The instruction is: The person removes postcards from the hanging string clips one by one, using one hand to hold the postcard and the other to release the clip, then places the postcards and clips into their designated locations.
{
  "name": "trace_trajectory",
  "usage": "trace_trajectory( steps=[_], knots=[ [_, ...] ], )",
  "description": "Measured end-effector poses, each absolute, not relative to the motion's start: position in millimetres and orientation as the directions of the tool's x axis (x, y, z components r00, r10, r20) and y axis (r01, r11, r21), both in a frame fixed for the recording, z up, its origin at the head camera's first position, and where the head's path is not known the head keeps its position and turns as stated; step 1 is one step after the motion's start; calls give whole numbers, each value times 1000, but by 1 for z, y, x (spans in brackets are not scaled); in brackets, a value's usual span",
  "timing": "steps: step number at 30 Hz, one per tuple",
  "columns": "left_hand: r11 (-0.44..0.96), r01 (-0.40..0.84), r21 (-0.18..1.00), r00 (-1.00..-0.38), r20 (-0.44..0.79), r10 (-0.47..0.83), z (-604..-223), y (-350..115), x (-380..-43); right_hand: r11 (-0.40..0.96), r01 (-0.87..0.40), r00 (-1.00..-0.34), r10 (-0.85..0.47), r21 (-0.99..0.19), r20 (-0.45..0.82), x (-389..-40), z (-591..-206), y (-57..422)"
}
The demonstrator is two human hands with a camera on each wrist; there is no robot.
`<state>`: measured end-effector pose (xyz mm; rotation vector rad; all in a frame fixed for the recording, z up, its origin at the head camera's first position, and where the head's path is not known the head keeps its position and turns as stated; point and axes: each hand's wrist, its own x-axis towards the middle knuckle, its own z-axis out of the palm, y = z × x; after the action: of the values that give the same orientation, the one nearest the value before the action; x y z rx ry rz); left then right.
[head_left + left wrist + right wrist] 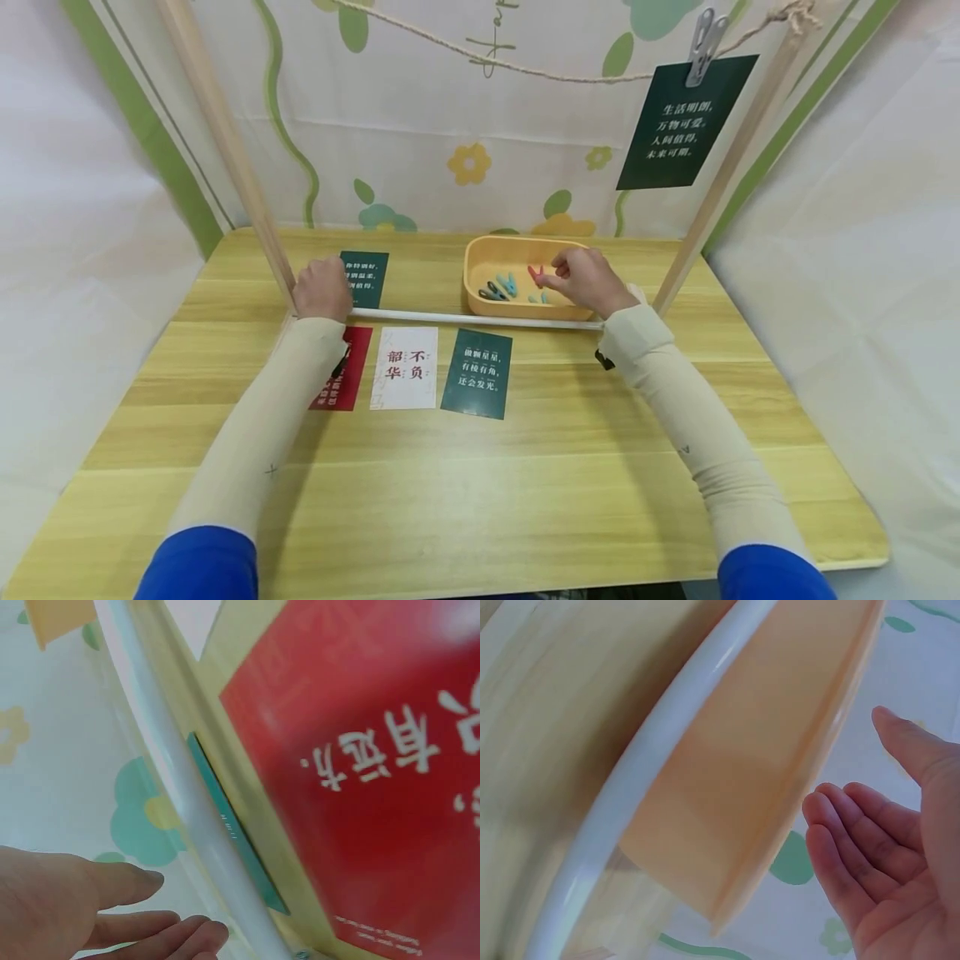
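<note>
My left hand (pixel 324 287) is beside a dark green card (pixel 367 279) at the back left; in the left wrist view its loosely bent fingers (pixel 142 930) hold nothing. My right hand (pixel 588 279) hovers over the right side of a yellow-orange basket (pixel 477 250); the right wrist view shows its fingers apart from the thumb with nothing between them. Inside the basket lie a red clothespin (pixel 536 276), a teal clothespin (pixel 507 285), a black clothespin (pixel 492 292) and smaller teal pieces. Another green card (pixel 678 125) hangs from the rope (pixel 480 57) by a grey clothespin (pixel 705 48).
A white bar (pixel 427 316) runs low across the table between two wooden posts (pixel 232 158). In front of it lie a red card (pixel 351 375), partly behind the left forearm, a white card (pixel 405 392) and a green card (pixel 477 398). Patterned cloth (pixel 420 150) stands behind.
</note>
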<state>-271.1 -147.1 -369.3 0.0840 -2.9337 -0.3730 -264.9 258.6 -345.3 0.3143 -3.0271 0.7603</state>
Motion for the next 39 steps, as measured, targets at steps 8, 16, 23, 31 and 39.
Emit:
trace_trajectory(
  steps=[8,16,23,31,39],
  knots=[
    [943,9,332,-980,189,-57,-362,-141,-269,859,-236,-971,-228,-455,73,-256,-331,257],
    [928,44,370,-981,191,-30,-354,-138,-266,863,-249,-967,-246,-439,65,-247,-319,256],
    [913,68,402,-982,187,-9,-345,-133,-265,867,-266,-962,-264,-420,65,-240,-309,256],
    [886,96,454,-984,178,16,-337,-124,-264,869,-282,-959,-274,-406,80,-231,-300,257],
    [851,171,497,-970,239,56,-332,-115,-264,870,-298,-954,-287,-392,87,-223,-290,258]
  ],
)
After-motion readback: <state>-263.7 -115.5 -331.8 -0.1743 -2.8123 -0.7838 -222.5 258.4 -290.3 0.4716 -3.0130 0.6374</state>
